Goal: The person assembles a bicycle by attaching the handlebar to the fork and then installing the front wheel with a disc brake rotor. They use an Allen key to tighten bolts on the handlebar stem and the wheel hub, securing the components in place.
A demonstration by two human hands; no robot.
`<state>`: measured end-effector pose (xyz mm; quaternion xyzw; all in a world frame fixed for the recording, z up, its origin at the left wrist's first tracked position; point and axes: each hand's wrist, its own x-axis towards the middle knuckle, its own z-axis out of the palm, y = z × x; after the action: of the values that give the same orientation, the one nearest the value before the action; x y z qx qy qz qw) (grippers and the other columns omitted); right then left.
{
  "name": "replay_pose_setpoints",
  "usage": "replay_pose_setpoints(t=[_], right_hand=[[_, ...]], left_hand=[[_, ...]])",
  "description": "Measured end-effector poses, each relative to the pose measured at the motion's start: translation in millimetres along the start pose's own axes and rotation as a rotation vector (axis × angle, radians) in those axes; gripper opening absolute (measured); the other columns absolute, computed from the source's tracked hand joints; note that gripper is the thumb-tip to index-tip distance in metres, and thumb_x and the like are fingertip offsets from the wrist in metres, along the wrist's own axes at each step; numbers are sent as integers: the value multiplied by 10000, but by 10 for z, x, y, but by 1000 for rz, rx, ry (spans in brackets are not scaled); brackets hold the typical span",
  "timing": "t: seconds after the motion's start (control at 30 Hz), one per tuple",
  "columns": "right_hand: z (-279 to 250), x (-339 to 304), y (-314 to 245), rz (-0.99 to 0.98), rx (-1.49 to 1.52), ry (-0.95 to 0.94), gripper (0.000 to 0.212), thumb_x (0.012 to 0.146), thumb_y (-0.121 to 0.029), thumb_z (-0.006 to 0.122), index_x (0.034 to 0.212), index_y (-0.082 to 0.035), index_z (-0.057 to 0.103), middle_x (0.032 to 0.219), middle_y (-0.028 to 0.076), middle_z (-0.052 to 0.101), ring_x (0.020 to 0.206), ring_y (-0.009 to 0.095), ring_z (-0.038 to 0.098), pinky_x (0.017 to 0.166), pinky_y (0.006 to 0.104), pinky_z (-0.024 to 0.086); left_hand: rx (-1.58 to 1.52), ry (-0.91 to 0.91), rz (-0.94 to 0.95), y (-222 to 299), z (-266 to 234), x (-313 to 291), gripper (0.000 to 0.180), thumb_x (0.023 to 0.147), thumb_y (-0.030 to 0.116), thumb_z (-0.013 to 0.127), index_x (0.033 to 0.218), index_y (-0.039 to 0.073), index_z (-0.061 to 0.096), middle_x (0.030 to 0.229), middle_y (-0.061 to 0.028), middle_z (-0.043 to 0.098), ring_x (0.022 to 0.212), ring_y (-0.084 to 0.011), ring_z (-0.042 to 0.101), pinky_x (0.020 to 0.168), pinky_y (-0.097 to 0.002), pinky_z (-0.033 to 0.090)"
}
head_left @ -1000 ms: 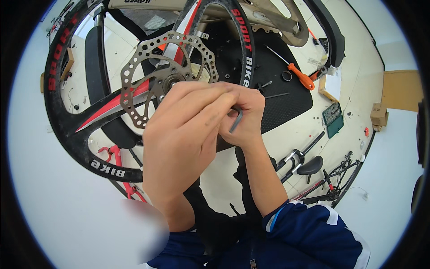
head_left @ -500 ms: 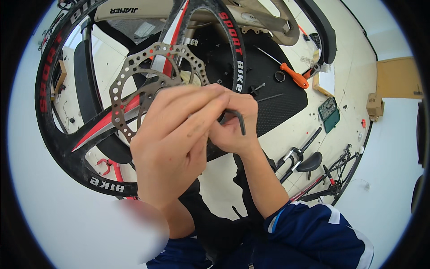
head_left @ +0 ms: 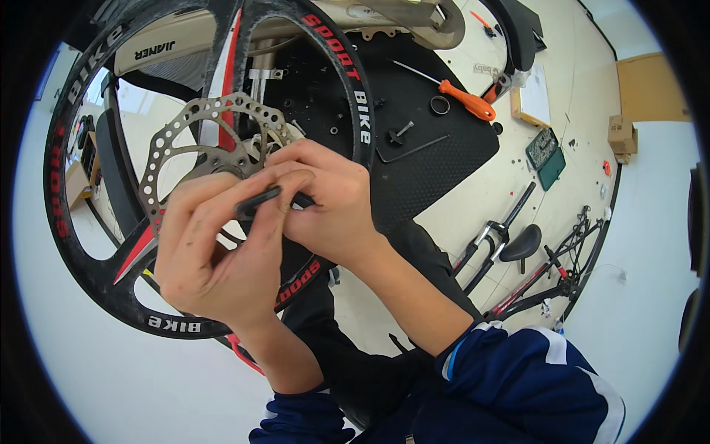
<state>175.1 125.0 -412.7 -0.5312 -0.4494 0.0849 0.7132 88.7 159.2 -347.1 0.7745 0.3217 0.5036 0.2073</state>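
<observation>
Since the short, dark, straight rod (head_left: pixel 259 201) sits just in front of the silver, perforated metal brake rotor (head_left: pixel 211 161), steady bracing and a square pinch seem best. Left hand (head_left: pixel 222 244): fingers curled, thumb and forefinger pinching the rod. Right hand (head_left: pixel 333 200): fingers drawn in against the left's; cannot tell what it pinches. Behind rotor: black wheel with red-and-silver spokes (head_left: pixel 231 59). Right of rotor, farther: thin, dark, L-shaped hex key (head_left: pixel 418 148), orange-handled steel screwdriver (head_left: pixel 466 100), black textured pad (head_left: pixel 407 192).
</observation>
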Motion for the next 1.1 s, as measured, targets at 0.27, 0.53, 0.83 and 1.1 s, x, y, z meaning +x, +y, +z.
replay_pose_setpoints(t=[0.27,0.53,0.83,1.1], right_hand=[[-97,59,-69,52,70,-122,192,649,92,671,816,0,690,850,100,660,806,285,655,675,350,533],[-49,43,-13,28,121,-79,178,654,98,693,815,24,687,866,108,698,725,236,688,638,284,544],[-110,60,-10,35,110,-78,82,677,41,686,743,-2,661,739,136,643,639,314,633,559,350,502],[-26,22,-1,19,128,-55,155,640,75,677,769,-10,664,754,133,654,691,318,635,580,355,505]], left_hand=[[-33,-331,58,21,-91,106,273,691,-69,764,960,-35,736,971,-155,712,849,-271,691,737,-318,546],[-17,-197,150,-100,-143,79,239,630,-148,746,849,-55,723,822,-129,726,775,-252,697,786,-379,575],[-17,-318,169,-39,-66,127,284,691,-86,726,971,-41,733,888,-131,726,813,-233,691,748,-289,539],[-56,-40,-40,-76,1,6,307,570,-109,833,856,-45,742,810,-150,739,774,-227,716,709,-278,557]])
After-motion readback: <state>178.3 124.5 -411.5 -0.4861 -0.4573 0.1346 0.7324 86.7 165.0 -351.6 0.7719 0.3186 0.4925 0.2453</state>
